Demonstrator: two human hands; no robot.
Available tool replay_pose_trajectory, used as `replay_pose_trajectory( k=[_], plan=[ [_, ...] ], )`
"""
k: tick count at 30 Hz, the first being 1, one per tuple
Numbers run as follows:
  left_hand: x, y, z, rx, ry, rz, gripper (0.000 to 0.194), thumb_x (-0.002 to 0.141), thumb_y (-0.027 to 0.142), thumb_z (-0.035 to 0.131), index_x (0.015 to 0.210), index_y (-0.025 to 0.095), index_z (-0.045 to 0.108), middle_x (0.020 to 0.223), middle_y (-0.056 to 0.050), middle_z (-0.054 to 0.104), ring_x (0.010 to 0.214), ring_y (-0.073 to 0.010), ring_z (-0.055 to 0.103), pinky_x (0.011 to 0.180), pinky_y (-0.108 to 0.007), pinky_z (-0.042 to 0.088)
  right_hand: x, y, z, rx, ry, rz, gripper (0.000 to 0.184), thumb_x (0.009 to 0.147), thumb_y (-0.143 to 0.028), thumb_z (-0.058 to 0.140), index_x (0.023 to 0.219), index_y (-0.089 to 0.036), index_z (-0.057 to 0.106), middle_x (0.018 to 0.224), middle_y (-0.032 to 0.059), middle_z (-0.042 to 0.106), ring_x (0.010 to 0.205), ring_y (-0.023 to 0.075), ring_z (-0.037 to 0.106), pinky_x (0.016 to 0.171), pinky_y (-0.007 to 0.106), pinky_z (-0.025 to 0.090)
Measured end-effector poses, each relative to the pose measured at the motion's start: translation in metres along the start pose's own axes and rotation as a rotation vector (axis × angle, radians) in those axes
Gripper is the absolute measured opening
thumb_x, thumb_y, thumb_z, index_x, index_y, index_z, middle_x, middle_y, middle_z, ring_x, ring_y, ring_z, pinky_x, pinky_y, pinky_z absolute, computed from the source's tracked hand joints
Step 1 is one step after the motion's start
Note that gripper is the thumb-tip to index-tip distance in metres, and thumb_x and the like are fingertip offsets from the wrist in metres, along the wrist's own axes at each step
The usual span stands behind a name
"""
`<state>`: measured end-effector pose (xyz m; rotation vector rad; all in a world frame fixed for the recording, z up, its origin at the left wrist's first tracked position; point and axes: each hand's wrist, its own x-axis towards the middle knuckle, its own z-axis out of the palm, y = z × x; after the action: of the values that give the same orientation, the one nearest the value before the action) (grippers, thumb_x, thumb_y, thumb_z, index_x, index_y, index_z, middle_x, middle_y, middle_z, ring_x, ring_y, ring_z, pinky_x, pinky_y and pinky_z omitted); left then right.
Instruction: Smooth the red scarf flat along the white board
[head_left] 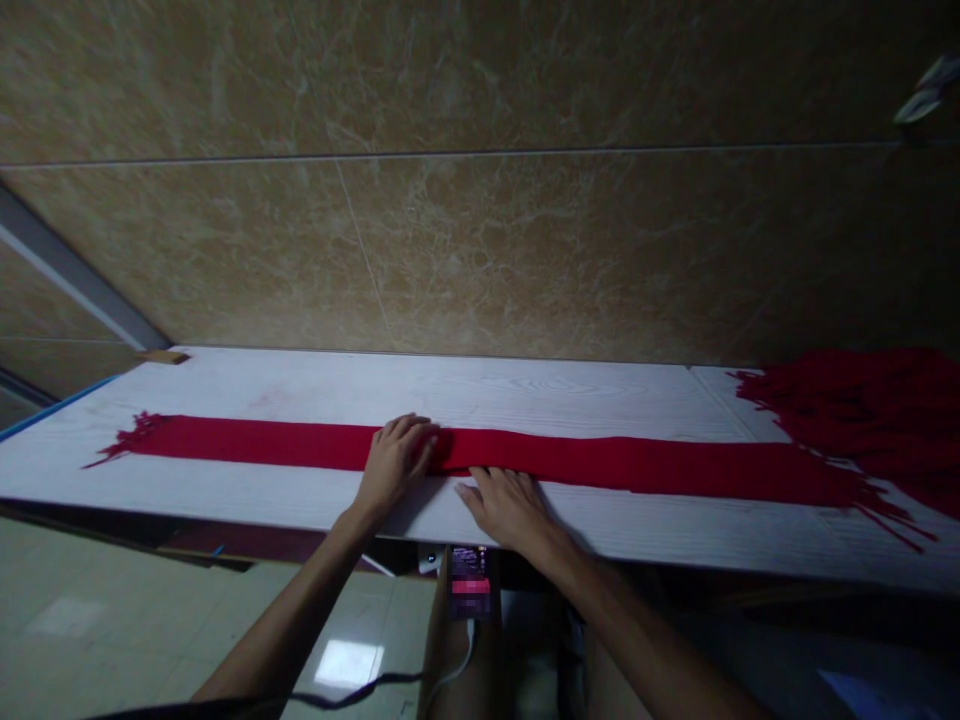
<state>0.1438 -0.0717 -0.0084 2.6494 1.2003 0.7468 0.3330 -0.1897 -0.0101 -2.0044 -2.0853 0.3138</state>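
A long red scarf [615, 464] lies stretched from left to right along the white wood-grain table, in a narrow strip with fringe at both ends. Across its middle rests my left hand [397, 462], open, its slightly bent fingers reaching to the far edge. Just right of it, my right hand [510, 503] is also open, fingertips on the scarf's near edge and thumb apart. Between my hands the near edge looks slightly lifted or layered. The undersides of my fingers are hidden.
A heap of red fringed cloth [870, 405] lies at the table's right end. The white table [315, 385] meets a brown marbled wall [480, 240]. Below its front edge, a lit phone [470, 582] with a white cable rests near my legs.
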Motion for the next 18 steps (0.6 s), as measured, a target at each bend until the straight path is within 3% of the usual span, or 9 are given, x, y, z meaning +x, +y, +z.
replay_pose_trajectory(
  k=[3,7,12,18],
  plan=[
    [-0.004,-0.022,-0.003,0.109,-0.034,-0.197,0.048,0.108,0.042,0.042,0.149,0.023,0.056,0.160,-0.014,0.050,0.155,-0.0408,0.032,0.121,-0.069,0.031,0.000,-0.001,-0.001,0.016,-0.026,0.011,0.043,0.110,-0.049,0.040,0.131,-0.023,0.068,0.124,0.0153,0.074,0.119,0.0318,0.069,0.098,0.044,0.049],
    [-0.013,-0.043,-0.013,0.226,-0.230,-0.349,0.060,0.109,0.050,0.034,0.163,0.024,0.040,0.172,-0.015,0.027,0.159,-0.0499,0.015,0.115,-0.085,0.021,0.000,-0.003,-0.006,0.026,-0.073,0.026,0.047,0.111,-0.051,0.036,0.136,-0.023,0.065,0.131,0.0159,0.072,0.122,0.0334,0.067,0.100,0.048,0.047],
    [-0.016,-0.054,-0.020,0.371,-0.380,-0.353,0.059,0.110,0.047,0.030,0.166,0.029,0.035,0.176,-0.010,0.016,0.160,-0.0483,0.005,0.115,-0.086,0.018,0.000,-0.004,-0.010,0.032,-0.128,0.030,0.051,0.112,-0.053,0.033,0.140,-0.023,0.063,0.134,0.0156,0.071,0.124,0.0335,0.066,0.104,0.050,0.045],
    [-0.012,-0.054,-0.017,0.374,-0.361,-0.409,0.067,0.110,0.051,0.028,0.170,0.023,0.021,0.176,-0.012,0.013,0.160,-0.0468,0.008,0.116,-0.085,0.021,0.000,-0.004,-0.010,0.031,-0.117,0.049,0.054,0.111,-0.057,0.033,0.143,-0.023,0.062,0.135,0.0170,0.070,0.128,0.0344,0.064,0.107,0.050,0.043]
  ],
)
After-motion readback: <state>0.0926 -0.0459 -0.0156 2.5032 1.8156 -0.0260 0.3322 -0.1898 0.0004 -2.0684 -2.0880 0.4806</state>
